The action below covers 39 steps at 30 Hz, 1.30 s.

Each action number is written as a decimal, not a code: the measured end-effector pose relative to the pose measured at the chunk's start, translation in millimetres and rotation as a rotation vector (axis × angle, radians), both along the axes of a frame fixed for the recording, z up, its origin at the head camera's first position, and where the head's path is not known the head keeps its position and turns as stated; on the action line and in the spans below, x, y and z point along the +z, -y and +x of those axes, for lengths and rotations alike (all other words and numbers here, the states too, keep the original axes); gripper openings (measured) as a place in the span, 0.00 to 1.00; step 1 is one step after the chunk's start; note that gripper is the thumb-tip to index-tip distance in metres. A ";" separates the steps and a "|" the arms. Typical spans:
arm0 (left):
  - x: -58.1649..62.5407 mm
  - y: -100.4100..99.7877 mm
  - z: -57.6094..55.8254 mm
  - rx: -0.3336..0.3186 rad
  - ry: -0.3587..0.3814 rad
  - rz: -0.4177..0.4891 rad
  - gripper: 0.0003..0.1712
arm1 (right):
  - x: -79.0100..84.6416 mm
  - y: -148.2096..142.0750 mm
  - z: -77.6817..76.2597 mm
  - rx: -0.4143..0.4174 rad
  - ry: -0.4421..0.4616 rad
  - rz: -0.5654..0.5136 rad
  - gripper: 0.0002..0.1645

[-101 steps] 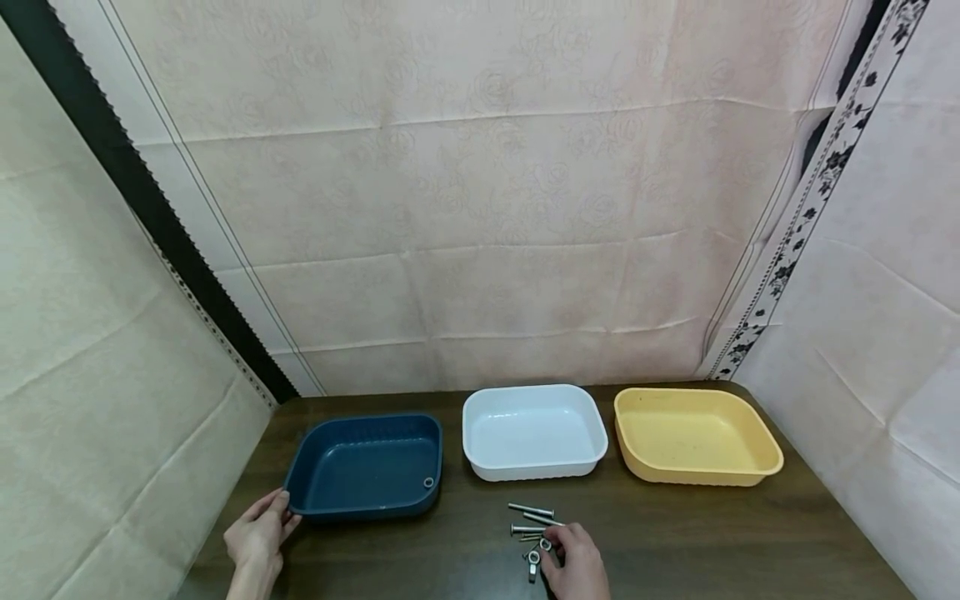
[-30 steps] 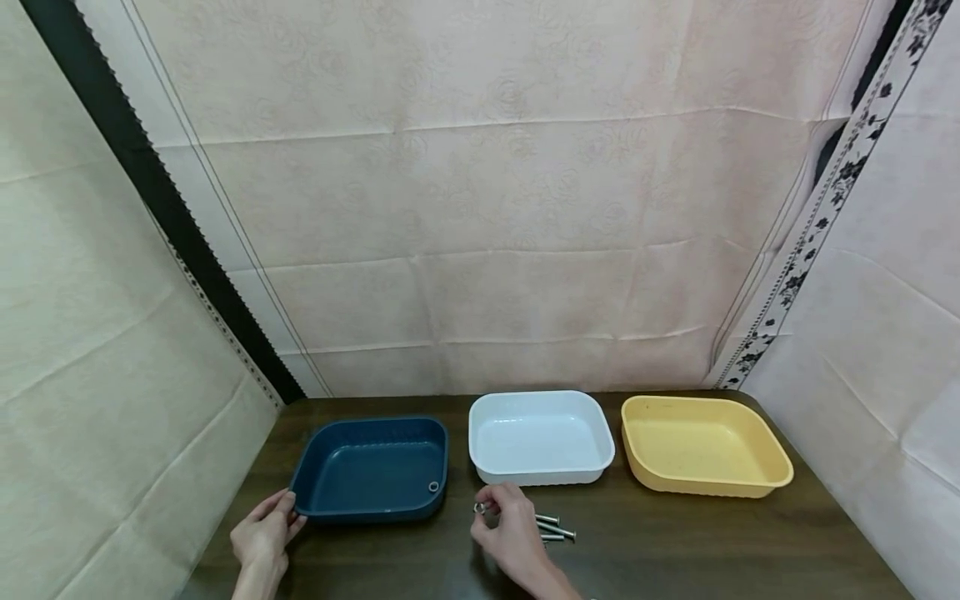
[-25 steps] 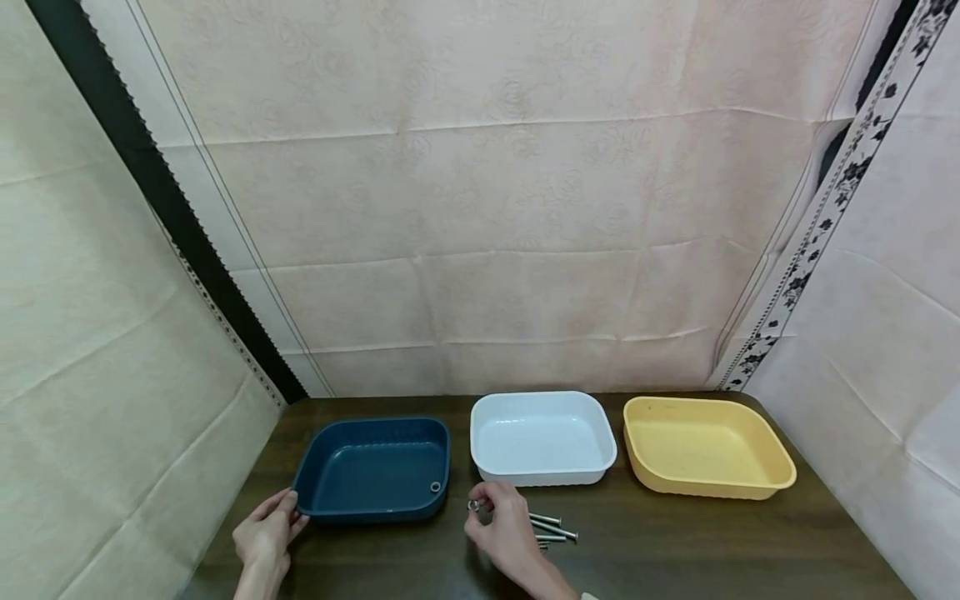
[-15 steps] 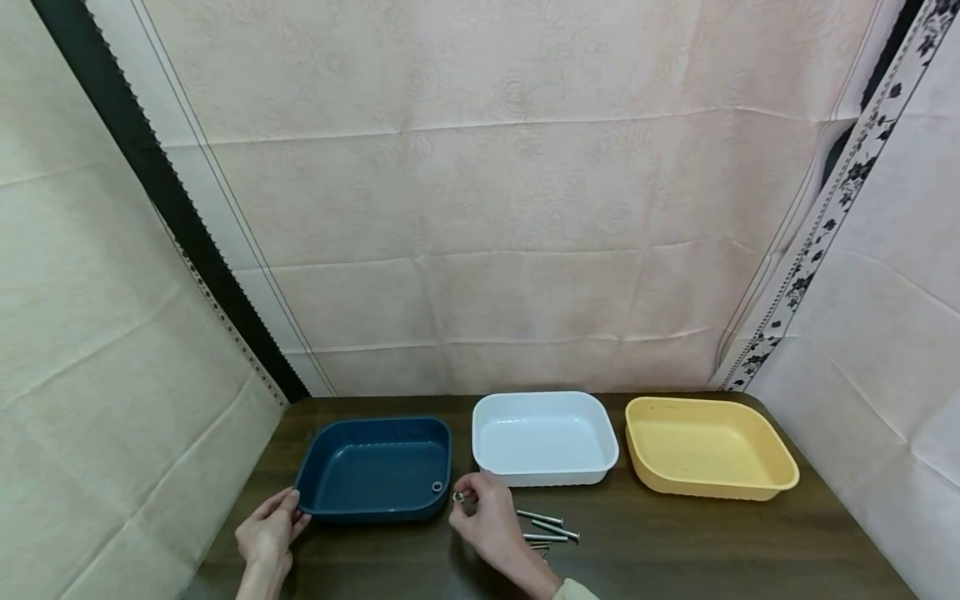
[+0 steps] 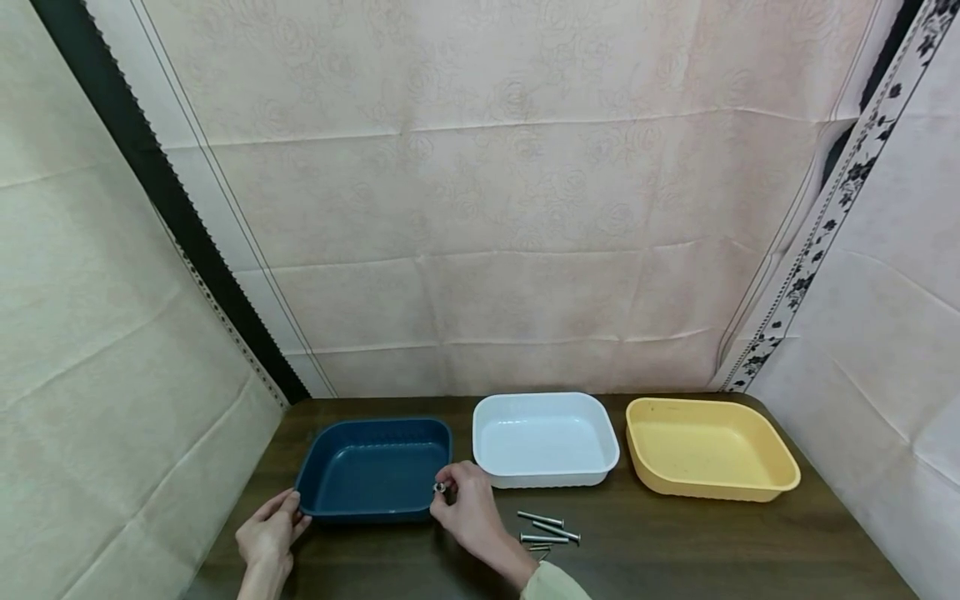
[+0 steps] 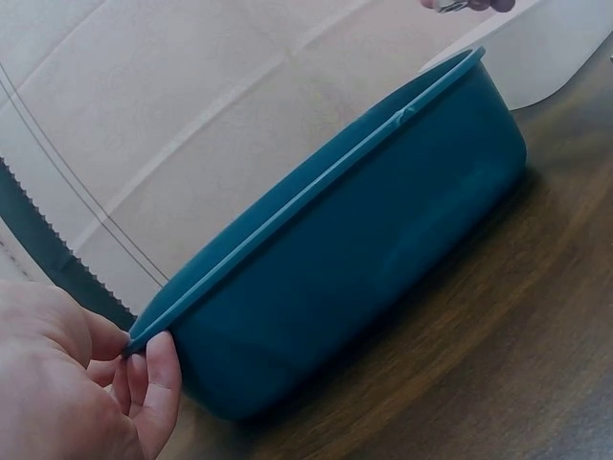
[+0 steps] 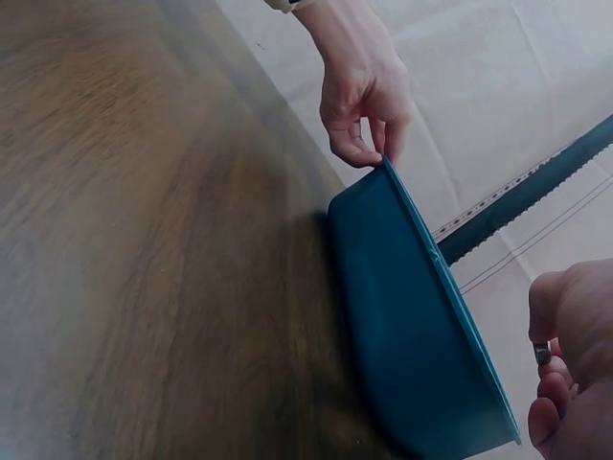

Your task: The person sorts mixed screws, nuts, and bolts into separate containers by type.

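My left hand (image 5: pixel 266 533) pinches the front left corner of the blue tray's rim (image 6: pixel 316 192), thumb over the edge. Between the thumb and fingertips of my right hand (image 5: pixel 471 510) is a small metal nut (image 5: pixel 439 487), held beside the front right corner of the blue tray (image 5: pixel 360 510). In the right wrist view the nut (image 7: pixel 542 354) shows as a small piece of metal at the fingertips, just off the rim. The held nut and my fingers cover the spot where another nut lay inside the tray. Several bolts (image 5: pixel 544 537) lie on the table right of my right forearm.
A white tray (image 5: pixel 546 480) stands behind my right hand, and a yellow tray (image 5: pixel 712 492) stands farther right. All three trays sit on a dark wooden table (image 5: pixel 660 550). Pale cloth (image 5: pixel 480 192) hangs behind and along both sides.
My right hand has picked a nut from the pile by the bolts and carried it left to the blue tray's right corner. My left hand keeps its grip on the rim.
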<state>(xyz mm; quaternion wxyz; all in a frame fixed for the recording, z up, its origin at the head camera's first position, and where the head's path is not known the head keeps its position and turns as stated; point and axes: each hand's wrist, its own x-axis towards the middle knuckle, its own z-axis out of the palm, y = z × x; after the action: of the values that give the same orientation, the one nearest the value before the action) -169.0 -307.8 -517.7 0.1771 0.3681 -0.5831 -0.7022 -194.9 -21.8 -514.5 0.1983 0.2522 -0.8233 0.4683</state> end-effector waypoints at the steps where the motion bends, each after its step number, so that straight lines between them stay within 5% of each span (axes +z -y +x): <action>1: 0.1 -0.1 0.3 0.000 -0.004 0.002 0.06 | 0.4 1.6 -0.6 -0.001 0.006 0.000 0.09; 18: -2.6 -0.1 0.4 0.008 -0.011 -0.004 0.16 | -2.4 13.7 -11.2 -0.008 0.036 0.047 0.09; 39: -3.7 0.6 0.4 0.014 -0.020 0.002 0.12 | -3.2 18.3 -13.8 0.009 0.041 0.060 0.09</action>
<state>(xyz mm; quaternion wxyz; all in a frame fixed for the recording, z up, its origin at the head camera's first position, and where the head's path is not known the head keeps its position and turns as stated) -168.6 -308.4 -521.4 0.1873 0.3654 -0.5782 -0.7050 -208.7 -40.1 -517.6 0.1715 0.2519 -0.8399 0.4492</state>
